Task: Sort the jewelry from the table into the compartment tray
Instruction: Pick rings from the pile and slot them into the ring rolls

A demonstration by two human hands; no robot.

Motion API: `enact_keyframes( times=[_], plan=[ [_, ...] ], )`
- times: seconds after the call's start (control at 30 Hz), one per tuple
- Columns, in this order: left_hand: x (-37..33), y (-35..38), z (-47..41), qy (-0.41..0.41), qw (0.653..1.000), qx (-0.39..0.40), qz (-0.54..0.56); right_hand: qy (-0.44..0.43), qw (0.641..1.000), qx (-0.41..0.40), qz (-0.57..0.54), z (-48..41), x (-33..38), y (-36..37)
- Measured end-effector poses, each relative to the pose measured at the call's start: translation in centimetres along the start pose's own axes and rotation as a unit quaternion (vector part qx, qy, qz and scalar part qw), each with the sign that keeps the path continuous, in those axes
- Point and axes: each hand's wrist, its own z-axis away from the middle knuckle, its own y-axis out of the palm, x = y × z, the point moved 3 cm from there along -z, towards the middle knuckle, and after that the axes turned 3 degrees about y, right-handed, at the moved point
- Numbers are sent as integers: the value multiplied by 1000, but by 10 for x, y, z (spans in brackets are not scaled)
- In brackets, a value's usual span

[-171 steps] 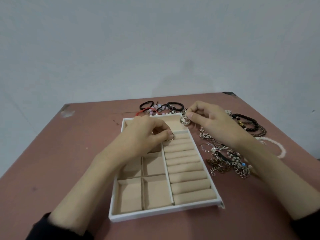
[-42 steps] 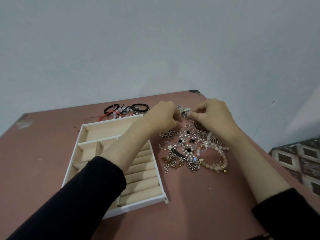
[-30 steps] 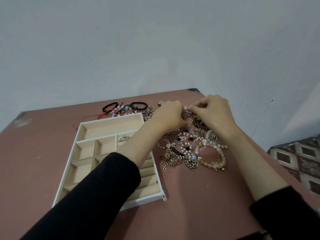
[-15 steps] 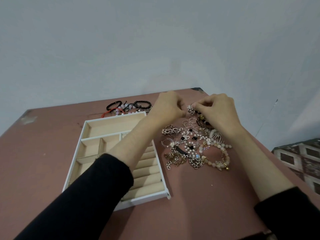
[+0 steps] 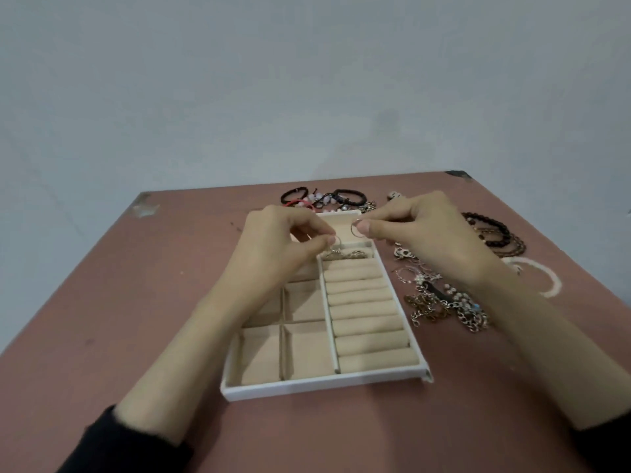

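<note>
Pinching rings (image 5: 356, 229), tray (image 5: 324, 385) long axis running away

No text, label, brand, number or sign can be read anywhere: the tray (image 5: 321, 387), the jewelry (image 5: 444, 302), the table (image 5: 136, 302) and the wall (image 5: 307, 80) bear no legible marking

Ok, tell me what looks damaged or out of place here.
The tray has its near right corner split, a flap sticking out. The table is chipped at its far left corner. The chains right of the tray lie tangled.
</note>
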Motion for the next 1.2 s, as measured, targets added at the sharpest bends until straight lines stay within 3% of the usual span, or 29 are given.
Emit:
enact_keyframes(
  times=[0.3,0.5,0.7,1.2],
  plan=[
    [-3,4,8,34,997,63,10,7,1000,-24,-2,0,-3,4],
    [-4,9,8,69,990,98,-73,8,1000,-16,16,-1,-8,7],
    [0,3,7,45,990,125,-46,-6,1000,-9,15,0,-5,7],
    [1,6,9,61,988,125,-69,-32,999,21,-2,4,0,14]
  ],
)
